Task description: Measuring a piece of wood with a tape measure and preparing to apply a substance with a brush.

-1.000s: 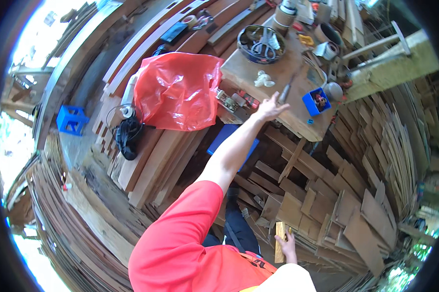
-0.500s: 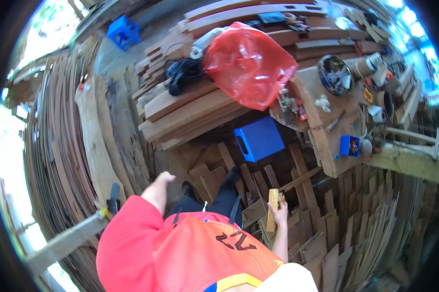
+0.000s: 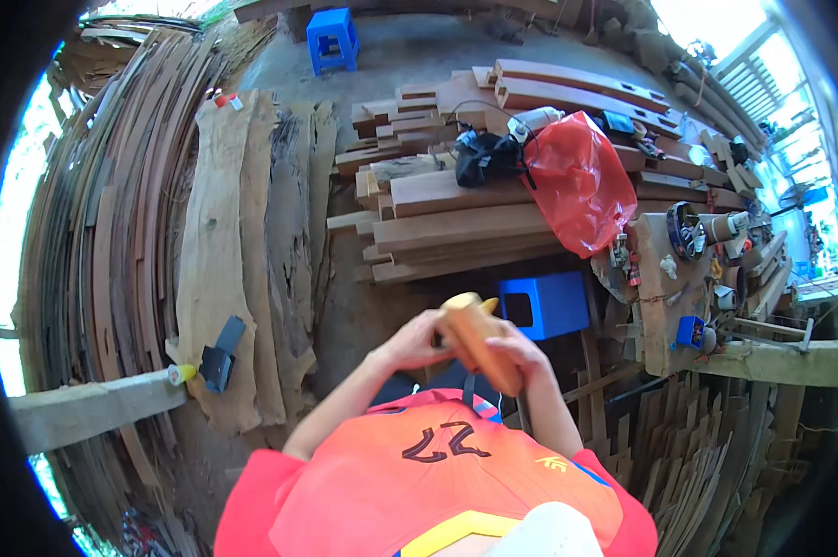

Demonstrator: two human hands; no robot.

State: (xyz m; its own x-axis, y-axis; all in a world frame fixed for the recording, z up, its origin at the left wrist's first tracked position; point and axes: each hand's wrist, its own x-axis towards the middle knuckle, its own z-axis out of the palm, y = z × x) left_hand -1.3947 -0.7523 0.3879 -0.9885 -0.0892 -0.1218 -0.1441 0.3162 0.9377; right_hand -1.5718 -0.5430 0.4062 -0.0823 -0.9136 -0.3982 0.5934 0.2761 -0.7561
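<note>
Both hands meet in front of my chest around a long, squared wooden block [image 3: 482, 345], shaped like the body of a wooden hand plane. It is tilted, its upper end leaning left, and a small yellow piece [image 3: 489, 304] juts from its right side. My left hand [image 3: 415, 340] closes on the block's left side near the upper end. On the opposite side my right hand [image 3: 519, 347] is closed around it, with some fingers hidden. Just beyond my right hand sits a blue plastic stool [image 3: 556, 304] on its side.
Stacked timber beams [image 3: 474, 226] lie ahead, with a red plastic bag [image 3: 581, 181] and a black bag [image 3: 486, 160] on top. A wooden workbench [image 3: 656, 316] carrying tools stands right. Wide slabs [image 3: 216, 251] lie left, near a post [image 3: 98, 407]. Another blue stool [image 3: 332, 42] stands farther off.
My right hand has brought the wooden block up from my right side to in front of my chest. My left hand has come across to it. The view has shifted.
</note>
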